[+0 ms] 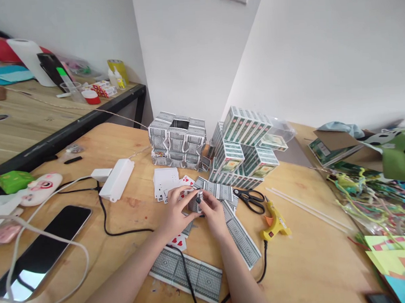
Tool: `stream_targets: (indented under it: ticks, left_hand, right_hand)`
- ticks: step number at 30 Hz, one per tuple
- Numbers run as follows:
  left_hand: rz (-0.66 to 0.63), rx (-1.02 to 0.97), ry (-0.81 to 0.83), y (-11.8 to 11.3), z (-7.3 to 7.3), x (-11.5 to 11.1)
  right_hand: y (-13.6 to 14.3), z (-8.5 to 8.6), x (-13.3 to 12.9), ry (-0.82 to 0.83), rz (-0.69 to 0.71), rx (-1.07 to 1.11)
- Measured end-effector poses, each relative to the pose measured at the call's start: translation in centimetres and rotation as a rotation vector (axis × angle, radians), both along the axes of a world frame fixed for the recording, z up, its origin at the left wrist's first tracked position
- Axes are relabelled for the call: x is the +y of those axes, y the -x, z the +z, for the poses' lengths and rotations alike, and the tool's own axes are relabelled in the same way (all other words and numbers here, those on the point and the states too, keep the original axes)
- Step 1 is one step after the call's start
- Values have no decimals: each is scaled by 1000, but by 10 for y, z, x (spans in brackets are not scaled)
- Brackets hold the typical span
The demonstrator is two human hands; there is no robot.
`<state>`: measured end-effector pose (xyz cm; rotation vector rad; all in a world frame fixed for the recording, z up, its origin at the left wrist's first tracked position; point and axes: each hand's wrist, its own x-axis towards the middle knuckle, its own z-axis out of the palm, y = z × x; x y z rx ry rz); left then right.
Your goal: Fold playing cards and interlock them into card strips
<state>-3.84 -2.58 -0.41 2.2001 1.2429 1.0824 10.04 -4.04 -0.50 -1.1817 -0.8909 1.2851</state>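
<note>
Both my hands meet over the middle of the table, around a small folded playing card (194, 205) with a grey patterned back. My left hand (178, 209) pinches its upper left side, and my right hand (212, 212) grips its right side with dark-nailed fingers. Beneath and around them lie strips of joined cards (188, 272), another strip (243, 237) to the right, and loose face-up cards (165, 178). Behind stands a block built of folded cards (178, 141) with a square opening on top. Black-handled scissors (250, 199) and a yellow glue gun (274, 222) lie to the right.
Stacked card boxes (239, 154) rise at the back. A white power strip (117, 179), a phone (46, 248) and looped cables are on the left. White glue sticks (307, 209) lie right, near colourful pipe cleaners (364, 202) and paper sheets (398, 263). The glue gun's black cord runs under my forearms.
</note>
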Motion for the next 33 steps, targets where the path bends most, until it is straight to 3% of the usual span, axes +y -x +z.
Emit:
stream_targets:
  ticks: [3,8,17,21,28,33]
  left_hand:
    - [54,13,20,-1,1,-2]
    - [-31,-14,91,-2,3,-3]
    - [-26,-56,95,-2,4,-4]
    - [-50,-50,91,-1,3,-5]
    - [-84,-50,112,0,-2,-7]
    - [-108,-80,127,-2,1,-8]
  right_hand:
    - [0,-2,0,-20,54,64]
    - [2,-5,0,-42,88,121]
    - [3,4,-3,-78,124,33]
    - [3,2,-4,-57,144,100]
    - [4,0,-4,-31,89,154]
    - [6,0,-4,-22,31,180]
